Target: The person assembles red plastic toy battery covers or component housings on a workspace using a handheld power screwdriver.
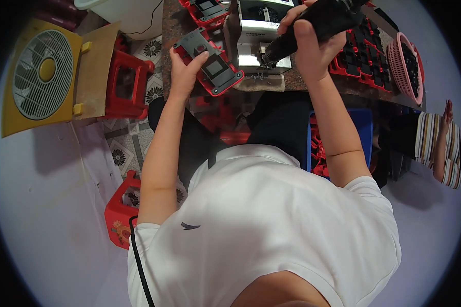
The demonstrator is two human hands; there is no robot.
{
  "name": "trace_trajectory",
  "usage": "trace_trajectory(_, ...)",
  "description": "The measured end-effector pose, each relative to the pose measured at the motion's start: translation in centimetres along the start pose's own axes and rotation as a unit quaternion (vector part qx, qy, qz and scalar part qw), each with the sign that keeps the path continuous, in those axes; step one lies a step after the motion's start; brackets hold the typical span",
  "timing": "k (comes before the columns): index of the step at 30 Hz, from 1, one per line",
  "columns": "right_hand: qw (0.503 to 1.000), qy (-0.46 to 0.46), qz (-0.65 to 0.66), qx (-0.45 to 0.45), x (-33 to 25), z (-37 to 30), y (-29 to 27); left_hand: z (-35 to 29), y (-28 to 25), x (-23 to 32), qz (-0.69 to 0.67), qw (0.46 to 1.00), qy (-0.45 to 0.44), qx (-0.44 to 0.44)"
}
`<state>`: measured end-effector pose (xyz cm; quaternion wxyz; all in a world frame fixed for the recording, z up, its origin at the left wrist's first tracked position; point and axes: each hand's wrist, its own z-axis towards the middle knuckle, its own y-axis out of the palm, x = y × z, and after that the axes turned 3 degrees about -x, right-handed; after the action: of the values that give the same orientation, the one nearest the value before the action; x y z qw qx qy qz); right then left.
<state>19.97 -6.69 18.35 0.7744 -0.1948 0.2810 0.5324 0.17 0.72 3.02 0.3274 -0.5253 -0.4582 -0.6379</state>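
My left hand (183, 74) grips a red and grey plastic housing (221, 75) by its left edge, with the thumb lying across the grey face. The housing is tilted over the front edge of the table. Wrapped round a black electric screwdriver (322, 24), my right hand (312, 51) points its tip down and to the left. The tip is at the front of a silver and white box-shaped machine (248, 55), which looks like a screw feeder. Small screws (262, 79) lie on a cloth before it. Whether a screw sits on the tip is too small to tell.
Another red and grey housing (206, 11) lies at the far left of the speckled table (174, 28). Right of the machine are rows of red and black parts (361, 59) and a pink basket (398, 66). A blue bin (362, 128), yellow fan (47, 71) and another person (435, 135) are around.
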Motion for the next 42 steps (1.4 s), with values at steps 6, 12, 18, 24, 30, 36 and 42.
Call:
trace_trajectory(6,0.999,-0.003,0.006,-0.042,1.8,-1.4,-1.7,0.4,0.3,-0.2,0.004,1.0,-0.007,-0.003)
trace_trajectory(12,0.974,0.218,0.065,-0.008,1.8,1.7,-0.5,0.5,-0.3,-0.7,0.011,1.0,-0.008,-0.003)
trace_trajectory(18,0.991,0.049,0.124,0.005,1.5,5.1,3.2,0.8,-0.3,0.6,-0.029,0.995,-0.064,-0.066)
trace_trajectory(24,0.989,-0.089,0.11,0.044,5.4,6.1,8.4,0.5,0.4,0.5,-0.025,0.999,-0.046,0.005)
trace_trajectory(30,0.996,-0.031,0.063,0.052,7.1,5.3,9.4,0.9,-0.5,-0.6,0.001,0.999,-0.043,-0.01)
trace_trajectory(36,0.998,-0.062,0.004,0.01,7.4,6.0,10.1,1.0,-0.2,-0.8,-0.007,0.999,-0.042,0.003)
trace_trajectory(42,0.995,0.012,0.086,-0.043,6.6,5.7,11.2,0.4,-0.3,-0.2,0.008,0.998,-0.059,0.015)
